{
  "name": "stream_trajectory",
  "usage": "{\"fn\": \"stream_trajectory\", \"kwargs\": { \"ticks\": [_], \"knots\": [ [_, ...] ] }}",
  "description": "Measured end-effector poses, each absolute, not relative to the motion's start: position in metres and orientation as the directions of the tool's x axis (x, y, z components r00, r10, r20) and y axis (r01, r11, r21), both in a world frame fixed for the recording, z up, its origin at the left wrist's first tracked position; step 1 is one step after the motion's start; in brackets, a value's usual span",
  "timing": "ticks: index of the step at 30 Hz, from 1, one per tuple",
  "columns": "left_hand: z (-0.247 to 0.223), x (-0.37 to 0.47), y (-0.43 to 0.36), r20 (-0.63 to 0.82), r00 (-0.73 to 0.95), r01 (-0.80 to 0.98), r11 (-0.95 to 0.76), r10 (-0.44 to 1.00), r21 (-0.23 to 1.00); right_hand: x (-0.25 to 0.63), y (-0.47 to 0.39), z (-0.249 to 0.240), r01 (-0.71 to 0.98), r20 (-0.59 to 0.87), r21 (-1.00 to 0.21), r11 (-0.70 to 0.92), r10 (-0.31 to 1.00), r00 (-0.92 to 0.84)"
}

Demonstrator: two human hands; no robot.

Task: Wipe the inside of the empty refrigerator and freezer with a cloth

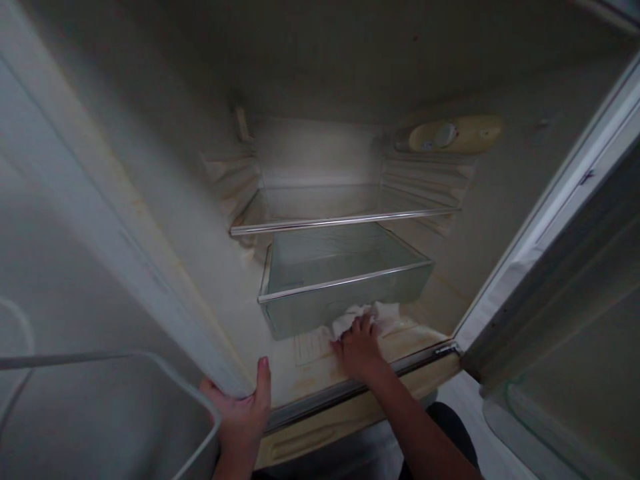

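Observation:
My right hand (pixel 361 350) presses a crumpled white cloth (pixel 387 313) onto the stained floor of a refrigerator (pixel 310 377), its fingers curled over the cloth. Just behind the cloth stands a clear crisper drawer (pixel 320 310), its front close to my fingertips. At the lower left my left hand (pixel 243 413) grips the refrigerator's side edge (pixel 220 363), thumb up on the inner side and the other fingers partly hidden around the outside. Brownish stains mark the floor near my right hand.
Above the drawer lies a glass shelf (pixel 345 220) with a metal front trim. A yellowed thermostat housing (pixel 455 135) with a dial sits on the right wall. The open door (pixel 575 360) stands at the right. A pale cable or wire loop (pixel 165 367) crosses the lower left.

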State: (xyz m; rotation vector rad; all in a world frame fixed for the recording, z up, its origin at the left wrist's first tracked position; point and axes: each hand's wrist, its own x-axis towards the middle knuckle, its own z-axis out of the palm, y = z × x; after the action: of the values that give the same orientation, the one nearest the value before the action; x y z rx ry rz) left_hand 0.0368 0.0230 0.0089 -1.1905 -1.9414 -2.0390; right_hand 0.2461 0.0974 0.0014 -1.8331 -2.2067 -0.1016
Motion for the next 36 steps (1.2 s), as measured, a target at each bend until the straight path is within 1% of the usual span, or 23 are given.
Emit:
{"fn": "stream_trajectory", "kwargs": {
  "ticks": [2, 4, 5, 7, 9, 11, 13, 15, 17, 19, 21, 23, 26, 28, 31, 33, 36],
  "knots": [
    [0.008, 0.037, 0.023, 0.558, -0.698, 0.520, -0.218, 0.448, 0.826, 0.219, 0.088, -0.003, 0.947, 0.277, -0.153, 0.282, 0.932, -0.233],
    [0.007, 0.037, 0.023, 0.555, -0.698, 0.515, -0.220, 0.453, 0.828, 0.191, 0.078, -0.006, 0.946, 0.250, -0.166, 0.280, 0.940, -0.234],
    [0.007, 0.037, 0.023, 0.557, -0.701, 0.525, -0.206, 0.444, 0.826, 0.178, 0.072, -0.006, 0.939, 0.223, -0.161, 0.303, 0.938, -0.265],
    [0.006, 0.036, 0.025, 0.570, -0.705, 0.552, -0.177, 0.422, 0.815, 0.157, 0.061, -0.003, 0.880, 0.173, -0.151, 0.450, 0.888, -0.425],
    [0.006, 0.035, 0.026, 0.581, -0.710, 0.562, -0.177, 0.397, 0.808, 0.146, 0.054, 0.002, 0.763, 0.159, -0.167, 0.624, 0.781, -0.604],
    [0.008, 0.034, 0.026, 0.593, -0.711, 0.570, -0.184, 0.377, 0.801, 0.147, 0.055, 0.007, 0.659, 0.185, -0.197, 0.726, 0.688, -0.702],
    [0.010, 0.034, 0.026, 0.615, -0.702, 0.594, -0.181, 0.360, 0.784, 0.161, 0.064, 0.009, 0.599, 0.204, -0.228, 0.768, 0.639, -0.742],
    [0.011, 0.034, 0.026, 0.631, -0.686, 0.608, -0.193, 0.361, 0.771, 0.183, 0.075, 0.009, 0.548, 0.208, -0.259, 0.795, 0.600, -0.772],
    [0.011, 0.034, 0.025, 0.613, -0.684, 0.582, -0.212, 0.396, 0.785, 0.208, 0.081, 0.005, 0.532, 0.216, -0.295, 0.793, 0.598, -0.772],
    [0.010, 0.034, 0.024, 0.574, -0.686, 0.545, -0.208, 0.448, 0.813, 0.234, 0.081, 0.000, 0.569, 0.217, -0.340, 0.749, 0.651, -0.727],
    [0.007, 0.033, 0.023, 0.541, -0.697, 0.529, -0.172, 0.471, 0.831, 0.260, 0.079, -0.005, 0.647, 0.193, -0.378, 0.662, 0.740, -0.644],
    [0.006, 0.032, 0.022, 0.544, -0.694, 0.541, -0.156, 0.472, 0.826, 0.286, 0.078, -0.009, 0.742, 0.172, -0.379, 0.553, 0.830, -0.531],
    [0.008, 0.032, 0.022, 0.590, -0.653, 0.573, -0.199, 0.475, 0.795, 0.326, 0.083, -0.014, 0.882, 0.194, -0.291, 0.371, 0.926, -0.325],
    [0.012, 0.034, 0.022, 0.613, -0.636, 0.589, -0.219, 0.469, 0.778, 0.350, 0.088, -0.018, 0.943, 0.212, -0.219, 0.251, 0.956, -0.205],
    [0.015, 0.036, 0.022, 0.618, -0.636, 0.578, -0.245, 0.463, 0.779, 0.372, 0.091, -0.024, 0.986, 0.229, -0.137, 0.092, 0.972, -0.059],
    [0.014, 0.036, 0.022, 0.613, -0.637, 0.562, -0.262, 0.467, 0.785, 0.376, 0.090, -0.027, 0.994, 0.247, -0.104, 0.019, 0.969, 0.007],
    [0.012, 0.035, 0.022, 0.600, -0.649, 0.559, -0.243, 0.467, 0.793, 0.373, 0.088, -0.029, 0.997, 0.255, -0.078, -0.002, 0.967, 0.022]
  ]
}}
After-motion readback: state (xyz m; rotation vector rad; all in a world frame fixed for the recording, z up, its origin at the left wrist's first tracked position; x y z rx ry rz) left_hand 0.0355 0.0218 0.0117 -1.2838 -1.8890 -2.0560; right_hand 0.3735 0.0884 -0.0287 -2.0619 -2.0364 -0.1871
